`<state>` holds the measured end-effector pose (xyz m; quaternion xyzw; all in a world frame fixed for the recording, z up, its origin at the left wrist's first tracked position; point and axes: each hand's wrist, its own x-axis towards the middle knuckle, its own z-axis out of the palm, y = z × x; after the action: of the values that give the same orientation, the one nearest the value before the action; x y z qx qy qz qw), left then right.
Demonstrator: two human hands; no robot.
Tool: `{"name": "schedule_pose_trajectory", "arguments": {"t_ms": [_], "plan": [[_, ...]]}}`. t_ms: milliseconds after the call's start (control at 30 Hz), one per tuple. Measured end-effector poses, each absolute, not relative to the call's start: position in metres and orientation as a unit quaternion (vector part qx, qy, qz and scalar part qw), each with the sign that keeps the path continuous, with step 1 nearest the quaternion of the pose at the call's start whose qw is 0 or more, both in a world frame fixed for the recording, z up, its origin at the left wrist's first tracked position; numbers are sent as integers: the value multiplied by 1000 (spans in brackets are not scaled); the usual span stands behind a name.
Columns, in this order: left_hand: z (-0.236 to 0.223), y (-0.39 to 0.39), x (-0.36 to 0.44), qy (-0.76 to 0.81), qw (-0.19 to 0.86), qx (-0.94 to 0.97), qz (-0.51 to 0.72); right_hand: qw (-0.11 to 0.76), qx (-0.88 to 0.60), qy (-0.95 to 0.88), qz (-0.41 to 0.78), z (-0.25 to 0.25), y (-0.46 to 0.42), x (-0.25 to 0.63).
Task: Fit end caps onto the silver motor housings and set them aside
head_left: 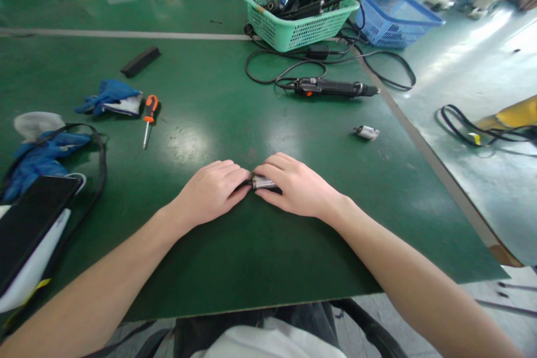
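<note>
Both my hands meet over the green tabletop near the middle of the view. My right hand (296, 184) is closed around a small silver metal cylinder (263, 182), perhaps a small motor; its right end is hidden by the fingers. At the cylinder's left end, my left hand (216, 190) pinches a thin dark piece (242, 184), mostly covered by the fingers. I cannot tell whether that piece is a wire or part of the cylinder. A similar silver cylinder (367, 132) lies apart, farther right. An orange and black screwdriver (150, 114) rests to the left.
A corded black electric screwdriver (331, 88) lies ahead, below a green basket (289, 28) of tools and cables. Beside it stands a blue basket (394, 22). At left are a black bar (141, 62), blue gloves (109, 96) and a phone (31, 224). Other people sit beyond.
</note>
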<state>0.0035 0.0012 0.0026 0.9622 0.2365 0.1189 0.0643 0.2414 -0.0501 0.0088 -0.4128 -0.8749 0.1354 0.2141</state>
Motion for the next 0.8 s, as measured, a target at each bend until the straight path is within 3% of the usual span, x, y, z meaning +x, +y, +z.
{"name": "schedule_pose_trajectory", "arguments": {"t_ms": [800], "plan": [[4,1,3,257,48,957,122,199,-437,-867,135,12,-52,242]]}}
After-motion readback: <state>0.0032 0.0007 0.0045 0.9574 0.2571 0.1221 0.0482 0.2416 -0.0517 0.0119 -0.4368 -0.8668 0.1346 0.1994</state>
